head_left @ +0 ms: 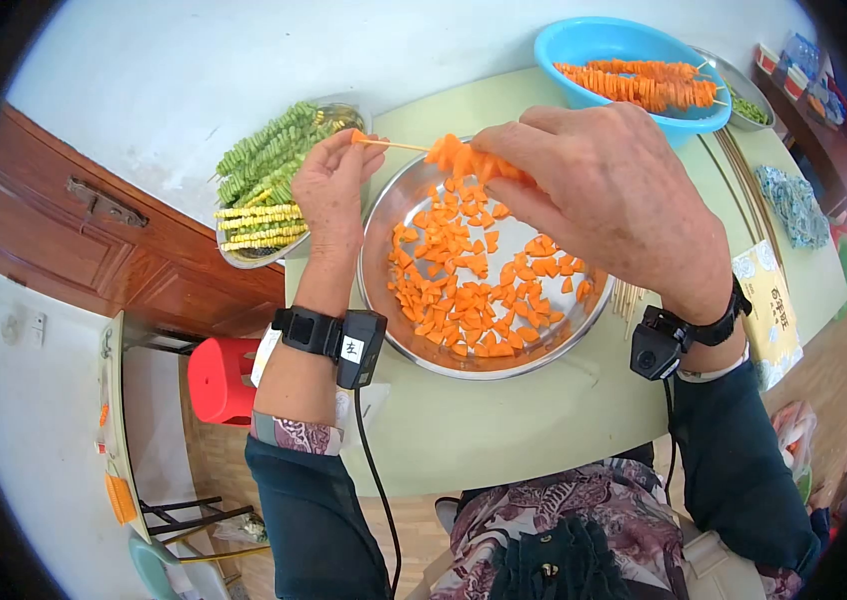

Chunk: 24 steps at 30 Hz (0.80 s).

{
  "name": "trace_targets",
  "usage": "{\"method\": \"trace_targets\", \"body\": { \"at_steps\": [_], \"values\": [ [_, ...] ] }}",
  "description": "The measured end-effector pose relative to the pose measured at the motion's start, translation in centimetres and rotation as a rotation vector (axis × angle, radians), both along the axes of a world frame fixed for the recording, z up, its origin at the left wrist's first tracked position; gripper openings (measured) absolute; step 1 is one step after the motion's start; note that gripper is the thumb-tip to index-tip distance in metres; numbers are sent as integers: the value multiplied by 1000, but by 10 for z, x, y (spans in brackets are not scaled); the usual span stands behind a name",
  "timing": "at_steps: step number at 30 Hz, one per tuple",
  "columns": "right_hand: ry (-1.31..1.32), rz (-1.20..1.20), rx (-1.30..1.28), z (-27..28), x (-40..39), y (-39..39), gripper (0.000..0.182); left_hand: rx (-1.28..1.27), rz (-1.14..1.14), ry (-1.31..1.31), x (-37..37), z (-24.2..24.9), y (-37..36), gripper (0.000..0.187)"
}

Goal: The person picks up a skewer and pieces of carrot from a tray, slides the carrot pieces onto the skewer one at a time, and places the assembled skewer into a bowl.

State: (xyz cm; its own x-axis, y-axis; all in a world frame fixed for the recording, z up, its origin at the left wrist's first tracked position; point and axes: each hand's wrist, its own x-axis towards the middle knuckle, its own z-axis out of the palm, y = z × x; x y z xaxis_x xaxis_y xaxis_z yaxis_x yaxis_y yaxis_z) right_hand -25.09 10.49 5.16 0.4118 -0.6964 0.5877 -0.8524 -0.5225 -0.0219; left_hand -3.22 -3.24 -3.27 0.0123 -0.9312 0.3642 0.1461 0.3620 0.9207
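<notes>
Over a steel basin [384, 320] of cut orange carrot pieces [464, 290], both hands hold one thin wooden skewer [399, 146]. My left hand [332, 185] pinches a carrot piece [360, 137] at the skewer's left end. Closed around the row of carrot slices [459, 158] threaded farther right on it is my right hand [594, 185]. Its fingers cover part of that row. A stretch of bare skewer shows between the two hands.
Green and yellow skewers [269, 170] lie in a tray at the left. A blue bowl [584, 40] holds carrot skewers [644, 85] at the back right. Loose sticks [629, 300], a yellow packet [769, 305] and a bluish mesh cloth [792, 205] lie on the right.
</notes>
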Motion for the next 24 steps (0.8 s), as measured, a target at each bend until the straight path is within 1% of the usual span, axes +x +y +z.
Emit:
{"method": "trace_targets", "body": {
  "at_steps": [19, 22, 24],
  "values": [
    [8, 5, -8, -1, -1, 0, 18, -44, -40, -87, 0, -1, 0, 18],
    [-9, -4, 8, -1, -1, 0, 18, -54, -28, -61, -1, -1, 0, 19],
    [-11, -2, -10, -2, -1, 0, 18, -86, 7, -90, -1, -3, -1, 18]
  ]
}}
